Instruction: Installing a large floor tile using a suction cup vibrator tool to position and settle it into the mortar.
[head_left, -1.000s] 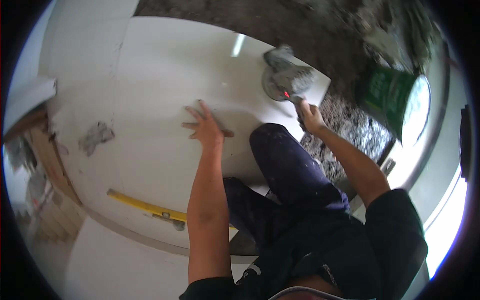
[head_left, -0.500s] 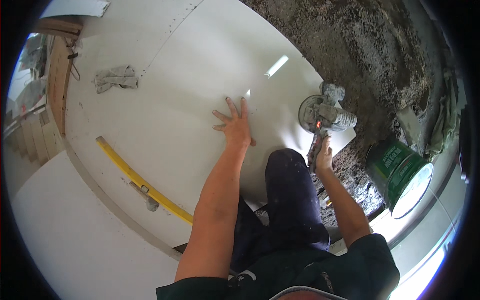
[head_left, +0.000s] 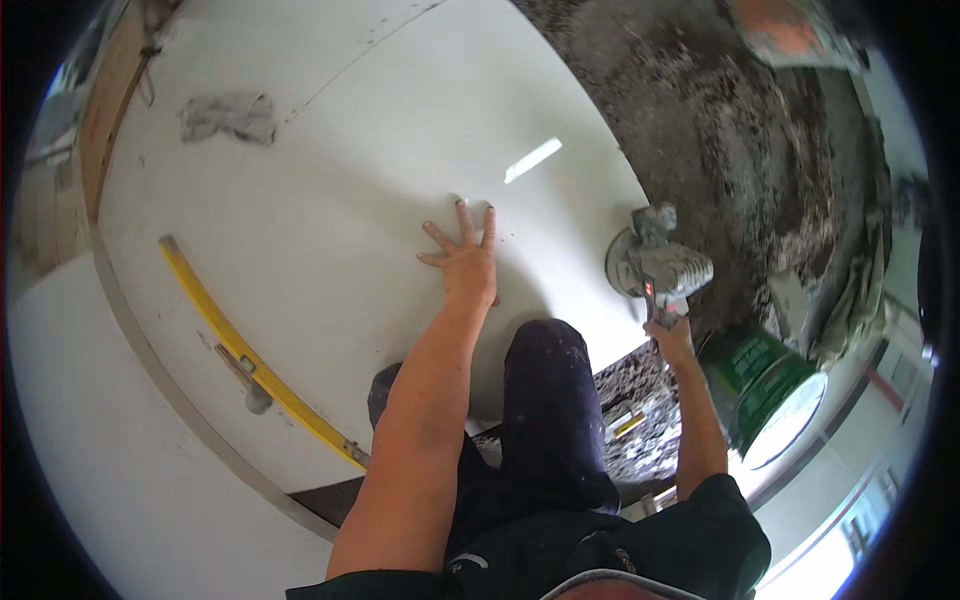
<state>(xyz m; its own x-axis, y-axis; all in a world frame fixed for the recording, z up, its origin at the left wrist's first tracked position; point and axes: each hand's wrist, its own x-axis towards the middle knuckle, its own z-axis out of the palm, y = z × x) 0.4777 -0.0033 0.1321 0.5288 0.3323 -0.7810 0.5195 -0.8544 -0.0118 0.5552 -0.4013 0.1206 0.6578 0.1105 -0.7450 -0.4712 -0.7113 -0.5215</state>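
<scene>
My left hand (head_left: 468, 262) lies flat with fingers spread on a large white tile (head_left: 400, 160). Nothing is held in it. Over at the tile's right edge, my right hand (head_left: 675, 338) is closed round the handle of a grey, mortar-caked tile vibrator (head_left: 680, 265). Its round suction disc rests on the tile near the edge, and a small red display glows by the handle. My knee (head_left: 550, 365) is between the two arms, close to the tile's near edge.
Rough wet mortar (head_left: 690, 130) borders the tile on the right. A green bucket (head_left: 755, 390) lies tipped beside my right forearm. At left are a yellow spirit level (head_left: 235, 345), a mallet-like tool (head_left: 245, 380) and a crumpled grey cloth or gloves (head_left: 228, 118).
The view has shifted. My right hand's fingers now wrap the vibrator's handle, and the tool sits farther along the tile's right edge. My left hand stays flat on the tile.
</scene>
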